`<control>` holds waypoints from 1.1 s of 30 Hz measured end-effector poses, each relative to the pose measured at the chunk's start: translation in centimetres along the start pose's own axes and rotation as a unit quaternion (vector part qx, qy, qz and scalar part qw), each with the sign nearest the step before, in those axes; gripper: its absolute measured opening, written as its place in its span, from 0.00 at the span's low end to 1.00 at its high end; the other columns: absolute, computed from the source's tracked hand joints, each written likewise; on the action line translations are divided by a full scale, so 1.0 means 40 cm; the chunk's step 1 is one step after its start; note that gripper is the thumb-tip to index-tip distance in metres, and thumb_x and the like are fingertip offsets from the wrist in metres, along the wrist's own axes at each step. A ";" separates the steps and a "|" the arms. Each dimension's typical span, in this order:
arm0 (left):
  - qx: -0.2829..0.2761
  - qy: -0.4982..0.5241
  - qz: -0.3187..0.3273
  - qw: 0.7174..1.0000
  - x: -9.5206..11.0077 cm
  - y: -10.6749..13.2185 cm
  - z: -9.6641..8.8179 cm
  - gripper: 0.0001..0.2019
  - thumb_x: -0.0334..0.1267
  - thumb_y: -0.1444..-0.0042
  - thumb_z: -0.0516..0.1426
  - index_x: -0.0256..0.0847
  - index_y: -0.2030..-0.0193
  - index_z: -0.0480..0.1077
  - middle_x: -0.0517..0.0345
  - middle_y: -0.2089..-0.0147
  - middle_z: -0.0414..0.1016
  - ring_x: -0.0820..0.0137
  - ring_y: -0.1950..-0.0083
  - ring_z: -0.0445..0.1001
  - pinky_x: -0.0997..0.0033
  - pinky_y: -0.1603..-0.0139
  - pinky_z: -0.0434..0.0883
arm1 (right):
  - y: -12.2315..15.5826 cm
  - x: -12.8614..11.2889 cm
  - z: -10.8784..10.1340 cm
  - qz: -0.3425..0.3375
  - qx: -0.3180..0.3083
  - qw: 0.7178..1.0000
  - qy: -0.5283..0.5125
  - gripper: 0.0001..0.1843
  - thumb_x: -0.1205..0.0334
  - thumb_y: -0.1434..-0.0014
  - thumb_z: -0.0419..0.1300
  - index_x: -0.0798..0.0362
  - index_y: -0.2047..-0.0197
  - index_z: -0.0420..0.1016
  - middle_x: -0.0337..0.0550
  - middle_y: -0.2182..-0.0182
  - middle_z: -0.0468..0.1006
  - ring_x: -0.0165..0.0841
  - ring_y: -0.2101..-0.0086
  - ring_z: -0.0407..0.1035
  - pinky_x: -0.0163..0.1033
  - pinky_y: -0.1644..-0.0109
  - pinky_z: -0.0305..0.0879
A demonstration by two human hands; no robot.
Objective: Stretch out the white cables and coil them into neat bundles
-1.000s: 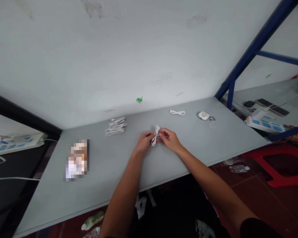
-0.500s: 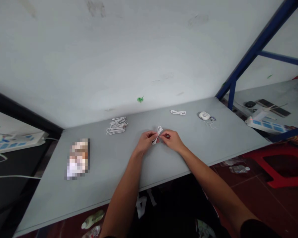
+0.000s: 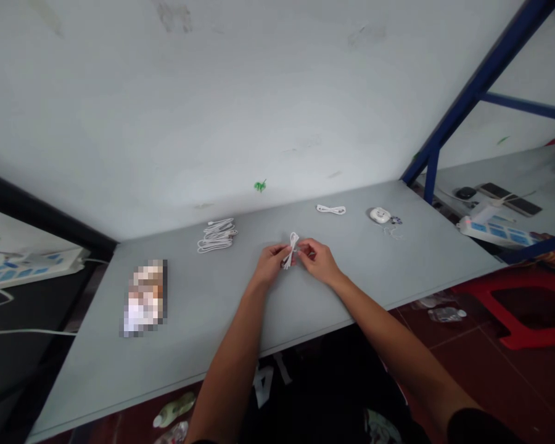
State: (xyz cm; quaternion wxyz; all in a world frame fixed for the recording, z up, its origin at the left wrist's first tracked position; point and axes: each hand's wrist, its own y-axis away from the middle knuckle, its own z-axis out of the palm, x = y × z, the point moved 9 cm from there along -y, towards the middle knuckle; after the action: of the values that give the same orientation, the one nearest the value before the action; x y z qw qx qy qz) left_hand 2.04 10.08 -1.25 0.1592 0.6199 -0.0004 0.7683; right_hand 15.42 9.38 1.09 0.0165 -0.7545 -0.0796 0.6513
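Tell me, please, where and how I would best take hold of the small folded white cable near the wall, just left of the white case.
Probably across the middle of the folded white cable, pinching its strands together from above and the table's near side: it lies flat, its long loops running roughly along the wall, which stands close behind.

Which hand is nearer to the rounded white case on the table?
Right. The right hand is short of the white case and to its left; the left hand is farther left, across the held white cable bundle.
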 end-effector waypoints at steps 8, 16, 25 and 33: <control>-0.003 -0.002 -0.015 1.000 -0.010 -0.001 -0.008 0.21 0.52 0.55 0.68 0.35 0.65 0.78 0.57 0.74 0.75 0.72 0.73 0.72 0.72 0.69 0.69 | 0.003 -0.045 0.002 -0.099 -0.008 0.987 0.123 0.07 0.58 0.41 0.59 0.49 0.66 0.77 0.43 0.70 0.76 0.35 0.69 0.69 0.40 0.62 0.67; 0.000 -0.121 0.091 0.988 0.047 0.009 0.007 0.16 0.49 0.48 0.63 0.36 0.64 0.78 0.60 0.74 0.74 0.74 0.72 0.69 0.72 0.67 0.66 | -0.006 0.086 0.041 0.138 -0.074 0.980 -0.124 0.16 0.49 0.52 0.68 0.52 0.71 0.74 0.37 0.78 0.74 0.29 0.78 0.67 0.37 0.71 0.69; 0.031 -0.117 0.079 0.990 0.029 -0.002 -0.024 0.17 0.48 0.54 0.66 0.37 0.66 0.71 0.61 0.75 0.73 0.74 0.75 0.69 0.73 0.72 0.64 | -0.020 0.002 -0.026 -0.023 0.008 1.000 -0.001 0.18 0.54 0.47 0.66 0.48 0.53 0.76 0.43 0.57 0.77 0.31 0.64 0.71 0.38 0.61 0.70; 0.085 -0.275 0.135 0.948 0.072 0.027 -0.081 0.13 0.44 0.50 0.63 0.40 0.61 0.79 0.56 0.68 0.78 0.68 0.68 0.71 0.68 0.63 0.67 | -0.023 0.008 -0.045 -0.050 0.031 0.985 0.164 0.11 0.51 0.43 0.63 0.50 0.66 0.81 0.39 0.74 0.77 0.33 0.73 0.68 0.39 0.63 0.65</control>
State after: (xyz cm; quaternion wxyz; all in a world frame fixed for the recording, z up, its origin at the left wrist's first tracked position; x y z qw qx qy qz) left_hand -1.84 10.40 0.97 -0.0056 0.8126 -0.0623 0.5794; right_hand 17.14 10.49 1.16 0.0847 -0.8455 -0.0931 0.5190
